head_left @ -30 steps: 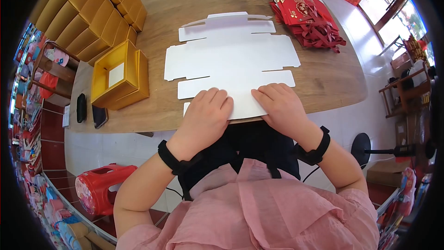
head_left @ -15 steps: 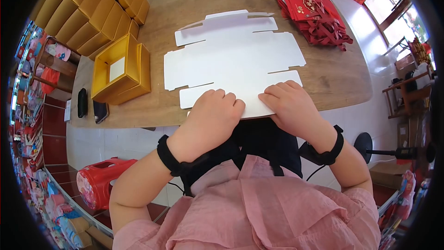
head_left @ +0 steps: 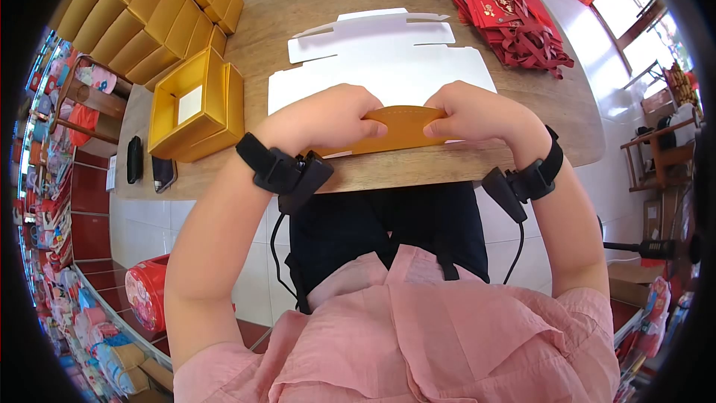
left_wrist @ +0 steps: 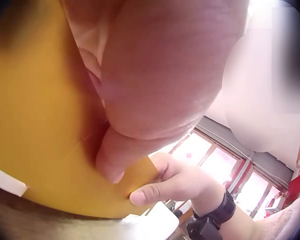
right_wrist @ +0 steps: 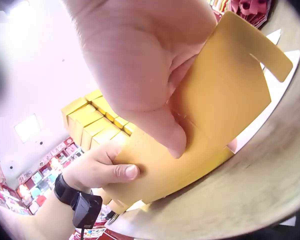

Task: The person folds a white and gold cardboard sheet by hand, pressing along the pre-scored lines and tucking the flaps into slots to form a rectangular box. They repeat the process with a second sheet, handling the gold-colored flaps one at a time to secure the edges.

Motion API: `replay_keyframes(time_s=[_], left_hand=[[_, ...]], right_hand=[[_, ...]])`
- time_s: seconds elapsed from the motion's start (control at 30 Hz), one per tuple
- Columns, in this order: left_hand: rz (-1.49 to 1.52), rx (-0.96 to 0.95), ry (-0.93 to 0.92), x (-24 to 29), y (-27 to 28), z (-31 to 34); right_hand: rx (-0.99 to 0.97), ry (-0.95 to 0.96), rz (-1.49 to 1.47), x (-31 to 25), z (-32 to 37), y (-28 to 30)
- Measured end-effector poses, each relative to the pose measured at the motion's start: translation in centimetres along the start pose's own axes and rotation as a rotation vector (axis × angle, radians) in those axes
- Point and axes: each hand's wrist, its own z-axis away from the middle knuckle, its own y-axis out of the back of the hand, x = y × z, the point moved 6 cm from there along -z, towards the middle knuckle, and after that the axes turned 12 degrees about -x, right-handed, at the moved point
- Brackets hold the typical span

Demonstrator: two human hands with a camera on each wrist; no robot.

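Observation:
A flat cardboard box blank (head_left: 380, 71), white on its upper face, lies on the wooden table in front of the person. Its near part is bent upward, showing the gold outer side (head_left: 406, 130) towards the body. My left hand (head_left: 324, 116) pinches this raised part left of its middle, and my right hand (head_left: 485, 116) pinches it on the right. Both thumbs press the gold face; the fingers go behind the board and are mostly hidden. In the right wrist view, the right thumb (right_wrist: 175, 137) lies against the gold card, with a slotted side flap (right_wrist: 275, 57) sticking out beyond.
At the left stands an open gold box (head_left: 224, 130), with a tall stack of gold boxes (head_left: 142, 19) behind it. Red gift bags (head_left: 507, 11) with ribbon handles lie at the back right. A black pouch (head_left: 134, 160) and a phone (head_left: 165, 173) sit near the left table edge.
Both hands have risen and turned over from lying on the near flap, thumbs now towards the body. The blank's near part has swung up, bringing its gold side into view.

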Motion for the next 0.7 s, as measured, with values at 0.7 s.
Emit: replay_keyframes(time_s=[0.7], left_hand=[[-0.293, 0.153, 0.111, -2.5, 0.1, -1.3]], right_hand=[[0.292, -0.009, 0.285, 2.0, -2.0, 0.7]])
